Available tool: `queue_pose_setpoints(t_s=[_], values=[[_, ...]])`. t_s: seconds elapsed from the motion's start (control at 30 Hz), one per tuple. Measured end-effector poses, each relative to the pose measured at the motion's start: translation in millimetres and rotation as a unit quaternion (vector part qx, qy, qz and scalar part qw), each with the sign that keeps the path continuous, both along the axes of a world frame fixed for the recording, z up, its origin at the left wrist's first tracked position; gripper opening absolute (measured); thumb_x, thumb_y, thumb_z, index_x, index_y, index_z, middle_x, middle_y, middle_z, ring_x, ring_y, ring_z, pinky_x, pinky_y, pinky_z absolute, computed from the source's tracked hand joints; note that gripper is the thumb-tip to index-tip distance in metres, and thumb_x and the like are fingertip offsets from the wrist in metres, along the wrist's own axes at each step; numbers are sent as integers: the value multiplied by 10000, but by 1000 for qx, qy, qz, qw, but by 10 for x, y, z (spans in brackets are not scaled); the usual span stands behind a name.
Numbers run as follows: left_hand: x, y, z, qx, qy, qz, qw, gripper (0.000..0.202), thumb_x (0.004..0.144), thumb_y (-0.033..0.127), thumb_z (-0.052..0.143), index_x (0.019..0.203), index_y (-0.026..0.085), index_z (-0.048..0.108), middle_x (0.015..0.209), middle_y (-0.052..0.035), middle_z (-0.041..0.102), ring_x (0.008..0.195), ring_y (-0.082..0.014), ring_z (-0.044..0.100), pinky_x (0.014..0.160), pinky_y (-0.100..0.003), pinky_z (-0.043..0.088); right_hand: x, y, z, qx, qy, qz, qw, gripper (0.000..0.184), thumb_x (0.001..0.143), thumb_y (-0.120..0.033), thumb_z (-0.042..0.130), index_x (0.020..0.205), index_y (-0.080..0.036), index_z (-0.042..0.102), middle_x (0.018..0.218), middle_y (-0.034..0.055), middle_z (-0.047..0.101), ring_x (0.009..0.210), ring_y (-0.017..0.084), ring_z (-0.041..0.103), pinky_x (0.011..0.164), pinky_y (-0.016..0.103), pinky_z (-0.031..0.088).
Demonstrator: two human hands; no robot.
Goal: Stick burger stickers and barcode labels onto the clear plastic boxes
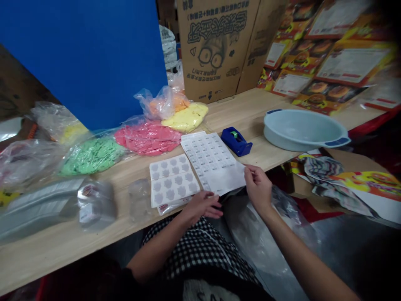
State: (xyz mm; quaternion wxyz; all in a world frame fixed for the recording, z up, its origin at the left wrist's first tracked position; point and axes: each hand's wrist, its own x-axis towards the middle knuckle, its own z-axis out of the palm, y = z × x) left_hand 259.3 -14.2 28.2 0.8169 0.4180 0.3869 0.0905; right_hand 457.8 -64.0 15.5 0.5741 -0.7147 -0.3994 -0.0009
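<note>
A white sheet of printed labels (209,152) lies at the table's front edge, its lower part bare of labels. My right hand (258,187) pinches this sheet's right front corner between thumb and fingers. Just below the sheet's front edge is my left hand (205,205), its fingers loosely stretched out and nothing in them. To its left lies a sheet of round grey stickers (171,179), on top of a clear packet with a red logo. A blue tape dispenser (235,141) stands beyond the label sheet.
Bags of green (92,154), pink (147,138), yellow (186,117) and orange material line the back. Stacked clear plastic trays (95,207) stand left. A light blue basin (305,129) is at right, before burger-print packages (351,62). A cardboard carton (216,46) stands behind.
</note>
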Motion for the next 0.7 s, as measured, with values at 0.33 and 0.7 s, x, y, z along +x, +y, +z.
queue_pose_setpoints(t_s=[0.33, 0.7], values=[[-797, -21, 336, 95, -72, 142, 983, 387, 634, 263, 721, 979, 137, 598, 845, -15, 655, 738, -120, 614, 736, -260, 479, -1287, 213, 278, 79, -383, 346, 853, 194, 843, -167, 545, 1005, -226, 633, 1083, 36, 671, 1085, 200, 546, 903, 392, 349], [-1659, 86, 301, 182, 2, 123, 976, 272, 749, 272, 599, 969, 113, 626, 930, -79, 656, 763, -151, 631, 755, -319, 491, -1943, 728, 381, -111, 45, 482, 868, 218, 794, -416, 580, 715, -217, 615, 932, 43, 638, 908, 188, 568, 798, 345, 441]])
